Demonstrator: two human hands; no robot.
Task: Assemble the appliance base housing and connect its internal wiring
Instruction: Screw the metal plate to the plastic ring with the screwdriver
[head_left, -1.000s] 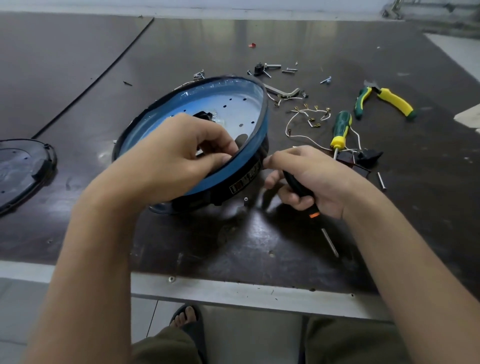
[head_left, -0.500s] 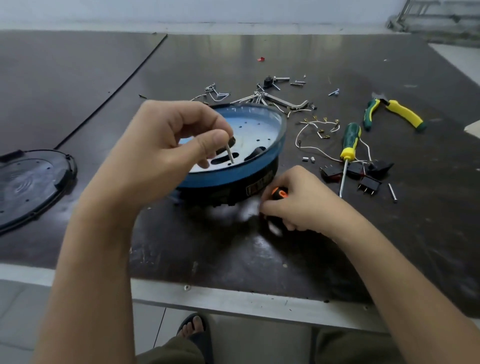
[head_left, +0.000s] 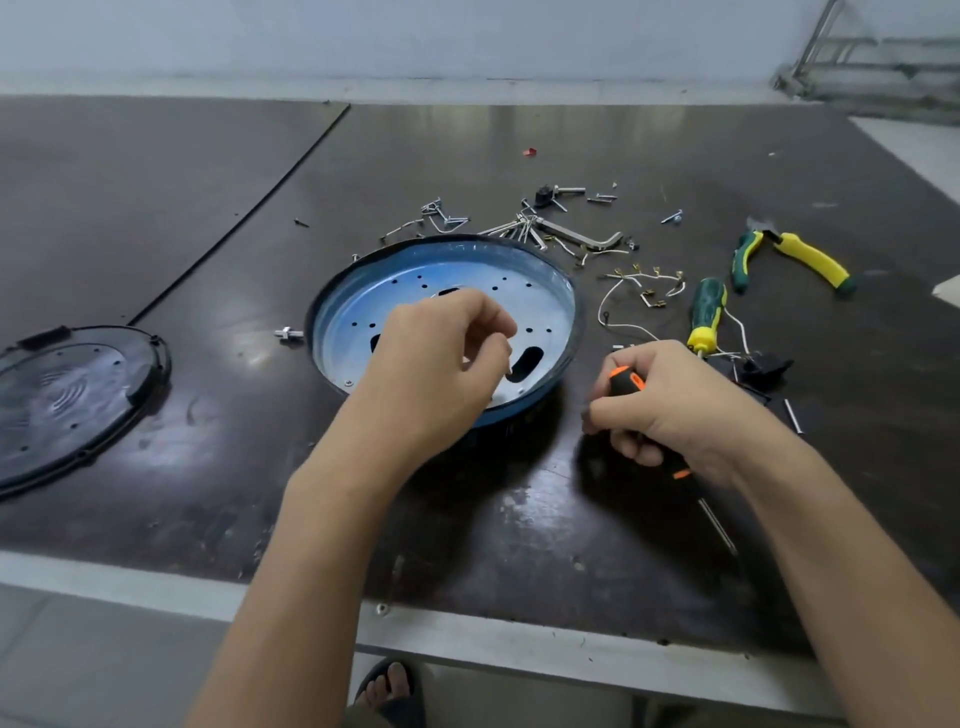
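Lying flat and open side up in the middle of the table (head_left: 208, 208), the round blue-rimmed housing (head_left: 363, 312) leaves its holed metal floor easy to reach. Over it the left hand (head_left: 431, 364) pinches what looks like a small screw (head_left: 506, 366) between thumb and forefinger beside a slot, probably to seat it. The right hand (head_left: 675, 405) wraps round an orange-and-black screwdriver (head_left: 626, 382) just beside the housing, ready to drive, I'd say. Beyond lie loose screws (head_left: 447, 218), wires (head_left: 644, 286) and pliers (head_left: 800, 254). A black cover (head_left: 67, 395) sits well apart on the left.
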